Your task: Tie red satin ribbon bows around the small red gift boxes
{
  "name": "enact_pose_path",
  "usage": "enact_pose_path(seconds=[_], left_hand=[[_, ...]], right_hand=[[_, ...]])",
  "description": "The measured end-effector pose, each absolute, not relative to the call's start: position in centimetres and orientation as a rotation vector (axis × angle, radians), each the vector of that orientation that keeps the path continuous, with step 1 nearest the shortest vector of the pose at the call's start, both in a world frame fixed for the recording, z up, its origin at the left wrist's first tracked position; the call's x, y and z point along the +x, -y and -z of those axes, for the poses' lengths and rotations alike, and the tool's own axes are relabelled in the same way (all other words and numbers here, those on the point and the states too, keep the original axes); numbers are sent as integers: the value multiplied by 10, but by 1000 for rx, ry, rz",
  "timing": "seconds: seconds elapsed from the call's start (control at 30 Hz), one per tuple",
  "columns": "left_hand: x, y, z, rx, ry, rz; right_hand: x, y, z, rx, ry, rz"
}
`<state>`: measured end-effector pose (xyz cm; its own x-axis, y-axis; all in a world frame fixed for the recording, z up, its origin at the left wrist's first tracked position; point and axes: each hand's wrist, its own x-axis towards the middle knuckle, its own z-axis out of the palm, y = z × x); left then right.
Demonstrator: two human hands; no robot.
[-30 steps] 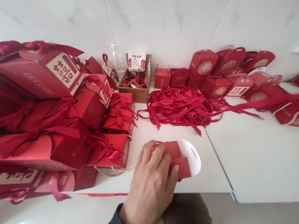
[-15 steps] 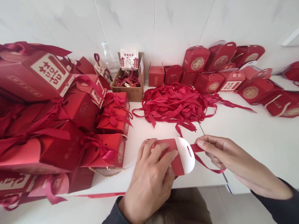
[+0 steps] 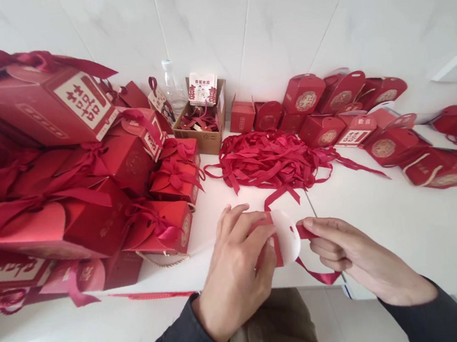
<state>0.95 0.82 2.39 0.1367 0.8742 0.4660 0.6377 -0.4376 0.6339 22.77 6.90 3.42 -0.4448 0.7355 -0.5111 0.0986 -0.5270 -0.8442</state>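
A small red gift box (image 3: pixel 278 245) with a rounded white flap lies at the table's front edge. My left hand (image 3: pixel 240 264) curls over its left part and hides much of it. A slot shows in the flap near its right edge. Between thumb and fingers, my right hand (image 3: pixel 337 241) pinches a red ribbon (image 3: pixel 307 232) just right of that slot. A loop of ribbon hangs below the flap toward my right fingers, and another piece emerges beyond the box toward the ribbon pile (image 3: pixel 273 160).
Finished-looking boxes with bows (image 3: pixel 160 224) are stacked at left. A cardboard carton (image 3: pixel 208 140) with tags stands by the wall beside a clear bottle (image 3: pixel 172 92). Several red boxes without bows (image 3: pixel 304 93) line the wall at right. The table's front edge runs near my lap.
My right hand has turned slightly and lowered, still pinching the ribbon, whose pinched end is now closer to the flap. My left fingers have shifted a little on the box.
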Motion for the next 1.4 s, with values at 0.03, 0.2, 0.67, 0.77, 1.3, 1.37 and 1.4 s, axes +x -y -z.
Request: enact_pose_path(seconds=[0.03,0.2,0.67,0.77,1.3,1.37,1.4], left_hand=[[10,-8,-24,2132,-1466,-1199],[11,-10,-23,2102,-1442,-1241],[15,-14,-26,2011,-1427,-1232],[15,-15,-26,1989,-1423,-1239],[15,-18,-24,1984,-1424,-1251],[15,-19,-25,1991,-1424,-1258],[15,-19,-25,1989,-1426,-1261]], right_hand=[[227,-68,-34,-1319,1190,-2039],[224,-67,-34,-1274,1227,-2064],[221,-76,-30,-1178,1118,-2171],[220,-79,-30,-1168,1129,-2175],[214,-76,-29,-1330,1344,-1933],[215,-75,-29,-1350,1355,-1904],[215,-75,-30,-1354,1361,-1895]])
